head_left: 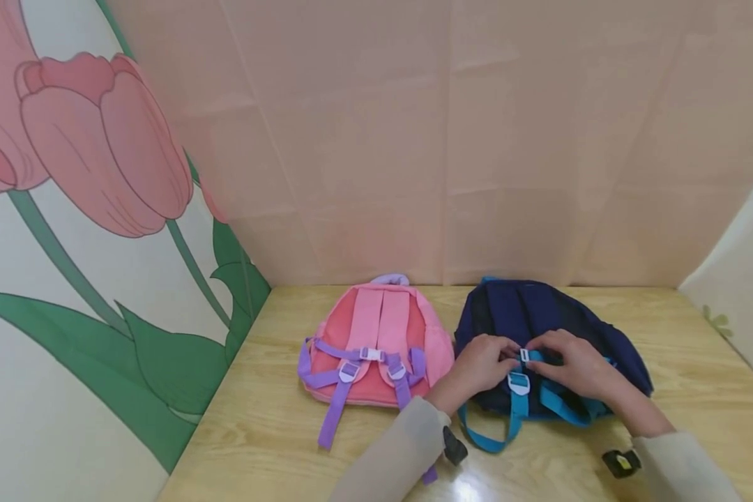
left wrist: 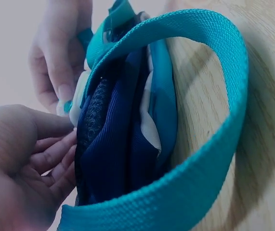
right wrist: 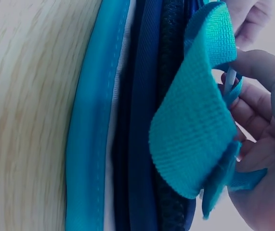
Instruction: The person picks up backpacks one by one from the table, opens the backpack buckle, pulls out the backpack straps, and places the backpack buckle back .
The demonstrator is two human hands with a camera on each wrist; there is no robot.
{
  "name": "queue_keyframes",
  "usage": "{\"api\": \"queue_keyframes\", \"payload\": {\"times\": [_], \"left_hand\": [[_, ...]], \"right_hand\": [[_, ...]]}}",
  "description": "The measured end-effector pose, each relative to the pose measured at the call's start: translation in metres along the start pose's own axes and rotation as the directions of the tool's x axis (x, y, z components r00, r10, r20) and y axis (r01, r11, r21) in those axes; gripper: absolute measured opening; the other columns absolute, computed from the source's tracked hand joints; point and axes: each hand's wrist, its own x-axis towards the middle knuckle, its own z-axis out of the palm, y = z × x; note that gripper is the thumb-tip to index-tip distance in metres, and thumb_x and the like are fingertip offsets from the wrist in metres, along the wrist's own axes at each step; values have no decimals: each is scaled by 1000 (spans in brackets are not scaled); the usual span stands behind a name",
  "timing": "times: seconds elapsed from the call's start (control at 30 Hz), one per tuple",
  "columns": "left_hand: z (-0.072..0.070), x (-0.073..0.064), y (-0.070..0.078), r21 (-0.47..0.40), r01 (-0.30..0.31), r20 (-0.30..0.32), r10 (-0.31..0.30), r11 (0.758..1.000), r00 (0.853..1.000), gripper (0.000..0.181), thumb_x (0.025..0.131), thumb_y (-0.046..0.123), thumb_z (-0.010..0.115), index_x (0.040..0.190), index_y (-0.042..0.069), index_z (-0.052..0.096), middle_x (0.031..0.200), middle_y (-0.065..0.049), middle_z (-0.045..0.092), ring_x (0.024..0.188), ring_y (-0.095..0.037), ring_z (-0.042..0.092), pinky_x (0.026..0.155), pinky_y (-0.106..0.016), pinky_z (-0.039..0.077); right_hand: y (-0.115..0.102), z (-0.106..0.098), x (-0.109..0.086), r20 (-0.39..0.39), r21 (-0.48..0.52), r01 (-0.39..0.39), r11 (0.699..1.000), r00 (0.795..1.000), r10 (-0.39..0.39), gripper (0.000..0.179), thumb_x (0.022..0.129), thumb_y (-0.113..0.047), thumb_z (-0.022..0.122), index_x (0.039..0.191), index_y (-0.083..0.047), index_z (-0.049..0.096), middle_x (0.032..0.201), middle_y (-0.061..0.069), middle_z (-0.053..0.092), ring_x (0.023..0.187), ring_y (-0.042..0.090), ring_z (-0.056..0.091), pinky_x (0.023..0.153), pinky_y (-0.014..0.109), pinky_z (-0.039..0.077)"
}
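Observation:
A navy backpack [head_left: 514,307] with teal straps lies with its strap side up. At its middle is a small white buckle [head_left: 525,355] on a teal chest strap. My left hand [head_left: 491,361] pinches the buckle from the left, thumb and forefinger together. From the right, my right hand [head_left: 571,366] pinches the buckle's other side and its strap. In the right wrist view a teal strap [right wrist: 195,130] loops in front of the right hand [right wrist: 267,110], partly hiding the fingertips. A white adjuster [head_left: 519,383] sits just below the buckle. Whether the buckle's halves are joined, I cannot tell.
A pink backpack [head_left: 383,317] with purple straps lies left of the navy one, its white chest buckle [head_left: 371,354] fastened. Both are on a wooden table [head_left: 245,418]. Behind hangs a pinkish cloth [head_left: 376,153]; a tulip-printed panel [head_left: 100,230] stands at the left.

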Motion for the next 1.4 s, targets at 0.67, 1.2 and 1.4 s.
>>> {"api": "queue_keyframes", "payload": {"times": [0.67, 1.2, 1.4], "left_hand": [[18, 14, 11, 69, 55, -47, -52, 996, 998, 26, 91, 47, 74, 111, 31, 76, 99, 23, 70, 91, 2, 53, 78, -10, 38], [17, 16, 7, -151, 31, -19, -34, 988, 999, 21, 92, 30, 76, 112, 25, 72, 99, 19, 68, 87, 9, 57, 76, -6, 42], [20, 17, 6, -127, 44, -17, -47, 991, 999, 18, 91, 31, 77, 108, 27, 72, 92, 21, 66, 82, 10, 55, 73, -5, 40]], "right_hand": [[2, -10, -6, 14, 35, -73, 997, 997, 73, 20, 86, -21, 82, 104, -18, 74, 99, -3, 72, 88, 9, 62, 73, 28, 51], [8, -16, -11, 14, 35, -111, 993, 994, 111, 20, 87, -25, 81, 104, -20, 73, 95, -7, 71, 83, 10, 62, 70, 29, 51], [10, -16, -12, 16, 23, -105, 994, 994, 105, 21, 86, -25, 82, 104, -20, 73, 95, -6, 72, 82, 7, 61, 68, 26, 49]]}}
